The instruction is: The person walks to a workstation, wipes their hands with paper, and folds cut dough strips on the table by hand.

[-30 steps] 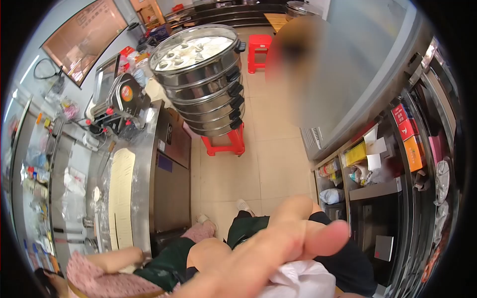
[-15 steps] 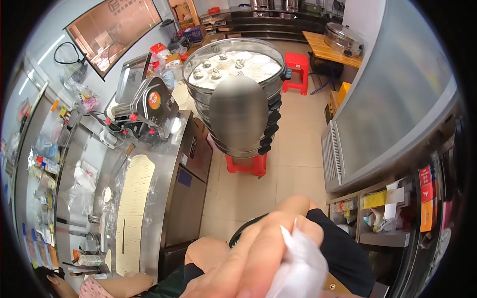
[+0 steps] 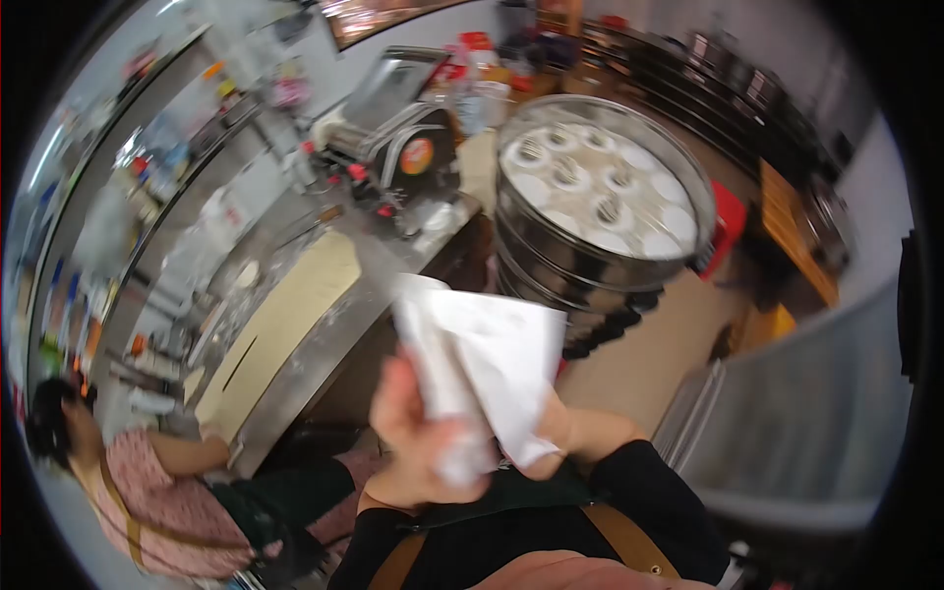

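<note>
A crumpled white paper tissue [image 3: 501,349] is in front of my body, partly folded with one flat side facing up. My left hand [image 3: 418,438], blurred by motion, is closed around its left, bunched part. Against the lower right edge of the tissue is my right hand [image 3: 553,433]; its fingers are hidden behind the paper. Beyond the hands stands a tall stacked metal steamer [image 3: 590,270]. Striped, swirled dough pieces [image 3: 610,210] sit on white paper rounds in its top tier.
To the left, a steel worktable [image 3: 329,339] bears a long dough sheet [image 3: 285,324] and a dough-rolling machine [image 3: 408,152]. A co-worker [image 3: 162,492] in a pink top reaches onto the sheet. A red stool [image 3: 725,226] and wooden table [image 3: 796,231] are behind the steamer.
My view has turned left and tilted, so the steamer shows further right. The tissue has moved from close beneath the camera out before me, and both hands now show. More of the co-worker is visible.
</note>
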The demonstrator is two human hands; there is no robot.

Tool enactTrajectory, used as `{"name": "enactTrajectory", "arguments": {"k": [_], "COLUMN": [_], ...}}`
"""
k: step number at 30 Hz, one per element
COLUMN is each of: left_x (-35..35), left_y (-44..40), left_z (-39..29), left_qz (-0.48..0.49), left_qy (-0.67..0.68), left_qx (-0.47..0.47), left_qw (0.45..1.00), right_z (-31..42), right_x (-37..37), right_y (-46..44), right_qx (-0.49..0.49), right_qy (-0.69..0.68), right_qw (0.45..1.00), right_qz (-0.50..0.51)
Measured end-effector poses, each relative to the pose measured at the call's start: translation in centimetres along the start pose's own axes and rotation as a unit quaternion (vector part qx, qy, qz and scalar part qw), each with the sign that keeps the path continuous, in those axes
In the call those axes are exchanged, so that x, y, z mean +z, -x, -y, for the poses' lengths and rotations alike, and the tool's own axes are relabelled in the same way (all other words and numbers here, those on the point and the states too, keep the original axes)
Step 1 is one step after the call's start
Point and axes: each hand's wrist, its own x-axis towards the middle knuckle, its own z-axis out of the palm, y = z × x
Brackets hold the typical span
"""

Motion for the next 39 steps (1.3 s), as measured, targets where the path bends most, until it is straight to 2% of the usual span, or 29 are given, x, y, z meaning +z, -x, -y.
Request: {"name": "enactTrajectory", "arguments": {"k": [1, 2, 3, 4, 5, 6, 7, 9, 10, 11, 12, 14, 15, 16, 17, 18, 20, 23, 27, 37, 39], "left_x": [1.9, 3.8, 5.7, 5.6, 5.3, 5.0, 4.7, 5.1, 4.4, 2.9, 1.6, -1.1, -2.3, -3.0, -3.9, -4.9, -6.3, -7.4, -8.1, -9.0, -10.3], "left_y": [-0.8, -1.7, -2.6, -2.1, -2.1, -2.2, -2.3, -1.0, 0.0, 0.8, 1.3, 2.3, 2.9, 3.5, 4.6, 6.3, 9.3, 12.6, 13.5, 12.5, 14.7], "left_z": [0.1, 0.1, 0.2, 0.4, 0.6, 0.9, 1.1, 1.9, 2.1, 2.0, 2.1, 2.2, 2.0, 1.7, 1.5, 1.2, 0.6, 0.0, 0.1, 0.8, 2.6], "left_qz": [0.002, -0.005, -0.020, 0.034, 0.067, 0.101, 0.134, 0.067, 0.053, 0.062, 0.079, 0.133, 0.170, 0.170, 0.170, 0.167, 0.145, 0.083, 0.005, 0.007, 0.027], "left_qy": [-0.057, -0.116, -0.171, -0.172, -0.167, -0.163, -0.158, -0.128, -0.157, -0.201, -0.232, -0.303, -0.343, -0.360, -0.385, -0.412, -0.458, -0.471, -0.441, -0.467, -0.434], "left_qx": [0.070, 0.140, 0.208, 0.163, 0.156, 0.147, 0.137, 0.184, 0.186, 0.158, 0.107, -0.014, -0.084, -0.137, -0.164, -0.192, -0.235, -0.293, -0.326, -0.313, -0.304], "left_qw": [0.996, 0.983, 0.963, 0.971, 0.971, 0.971, 0.969, 0.972, 0.969, 0.965, 0.964, 0.944, 0.920, 0.907, 0.892, 0.875, 0.845, 0.828, 0.836, 0.827, 0.848], "right_z": [0.1, 0.2, 0.6, 1.1, 2.5, 3.0, 3.0, 2.9, 3.2, 3.9, 4.7, 6.2, 6.2, 5.7, 4.7, 3.6, 1.6, -0.5, -1.0, 1.3, 2.0], "right_x": [-1.1, -1.9, -2.4, -2.9, -3.2, -3.7, -3.9, -4.1, -4.0, -3.8, -3.5, -3.3, -2.7, -2.2, -1.7, -1.0, 0.3, 1.6, 2.4, 2.4, 1.8], "right_y": [-0.6, -0.3, -0.3, -0.2, -1.2, -1.9, -2.5, -3.7, -4.2, -4.1, -3.7, -3.3, -3.7, -4.5, -5.6, -6.8, -8.3, -9.6, -10.1, -10.8, -10.5], "right_qx": [-0.076, -0.047, 0.020, 0.084, 0.187, 0.240, 0.246, 0.199, 0.144, 0.059, -0.032, -0.216, -0.204, -0.165, -0.092, -0.016, 0.070, 0.127, 0.143, 0.123, 0.101], "right_qy": [-0.009, -0.074, -0.128, -0.185, -0.227, -0.247, -0.273, -0.365, -0.460, -0.624, -0.759, -0.921, -0.917, -0.889, -0.831, -0.772, -0.712, -0.681, -0.664, -0.664, -0.669], "right_qw": [0.996, 0.994, 0.990, 0.979, 0.954, 0.934, 0.920, 0.894, 0.861, 0.769, 0.645, 0.324, 0.342, 0.426, 0.548, 0.634, 0.694, 0.713, 0.724, 0.732, 0.734], "right_qz": [0.051, 0.072, 0.051, 0.022, -0.048, -0.101, -0.134, -0.166, -0.162, -0.121, -0.081, 0.001, 0.023, 0.017, 0.021, 0.039, 0.072, 0.110, 0.120, 0.094, 0.065]}}
